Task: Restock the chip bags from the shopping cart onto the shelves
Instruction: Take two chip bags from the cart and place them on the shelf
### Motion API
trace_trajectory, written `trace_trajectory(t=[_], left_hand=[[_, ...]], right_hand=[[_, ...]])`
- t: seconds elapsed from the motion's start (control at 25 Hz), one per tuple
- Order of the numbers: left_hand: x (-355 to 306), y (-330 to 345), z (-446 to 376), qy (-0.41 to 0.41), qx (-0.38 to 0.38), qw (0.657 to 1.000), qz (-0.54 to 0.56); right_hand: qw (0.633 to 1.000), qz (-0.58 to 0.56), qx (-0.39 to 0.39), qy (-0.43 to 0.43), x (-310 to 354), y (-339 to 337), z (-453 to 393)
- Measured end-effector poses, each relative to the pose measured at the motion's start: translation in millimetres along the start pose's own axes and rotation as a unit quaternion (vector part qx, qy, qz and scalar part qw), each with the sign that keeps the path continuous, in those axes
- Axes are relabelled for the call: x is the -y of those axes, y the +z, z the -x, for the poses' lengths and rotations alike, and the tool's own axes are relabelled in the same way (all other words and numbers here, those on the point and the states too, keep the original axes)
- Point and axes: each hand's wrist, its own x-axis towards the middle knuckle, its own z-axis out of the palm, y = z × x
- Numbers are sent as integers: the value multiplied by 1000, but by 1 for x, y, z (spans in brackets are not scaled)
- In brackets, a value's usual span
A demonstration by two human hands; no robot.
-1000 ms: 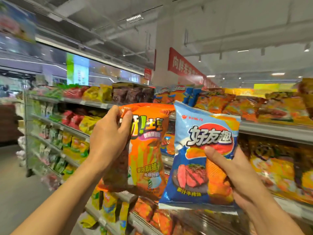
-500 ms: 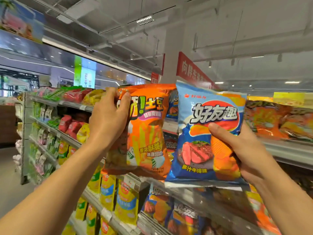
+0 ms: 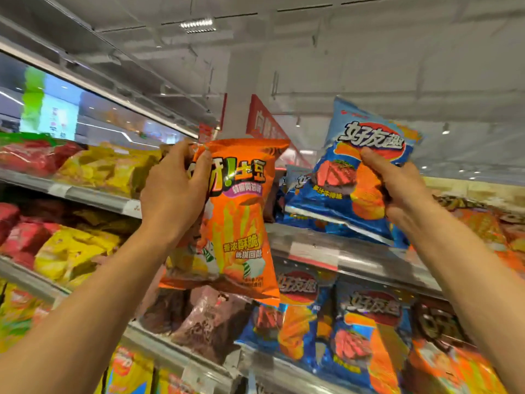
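1. Step in hand: placing. Both bags are raised to the top shelf (image 3: 312, 248), neither set down yet.
2. Left hand (image 3: 173, 194) grips the orange chip bag (image 3: 241, 223) by its upper left edge, thumb on the front face, fingers wrapped behind. The bag hangs upright in front of the top shelf's edge, its bottom dropping past the shelf lip.
3. Right hand (image 3: 397, 186) pinches the blue chip bag (image 3: 349, 177) at its right side, thumb on the front. The bag is tilted, top leaning back, its lower edge just over the top shelf and over the blue bags (image 3: 298, 200) already lying there.
4. Hands are well apart, one bag each.
5. Next move, my guess: push the blue bag back onto the matching blue stack and let go; the orange bag needs its own slot, probably left of the blue stack on the top shelf. Cannot tell whether there is a gap for it.
6. Risk: slick, puffy bags, so they may slide off the shelf lip if dropped too near the front.
7. Below the top shelf: a lower shelf (image 3: 176, 354) with more blue, brown and orange bags. Left of the orange chip bag: yellow and red bags.
8. Room: supermarket aisle, white ceiling with a vent (image 3: 197, 25), red hanging sign (image 3: 264, 123) behind the top shelf. Cart not in view.
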Motion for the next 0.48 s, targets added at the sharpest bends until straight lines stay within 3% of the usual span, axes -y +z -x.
trace_trajectory(t=[0.16, 0.48], left_hand=[[30, 8, -16, 9, 25, 999, 32], [71, 6, -20, 18, 66, 996, 52]], right_hand=[[996, 48, -70, -1, -42, 36, -31], [972, 139, 24, 188, -92, 55, -30]])
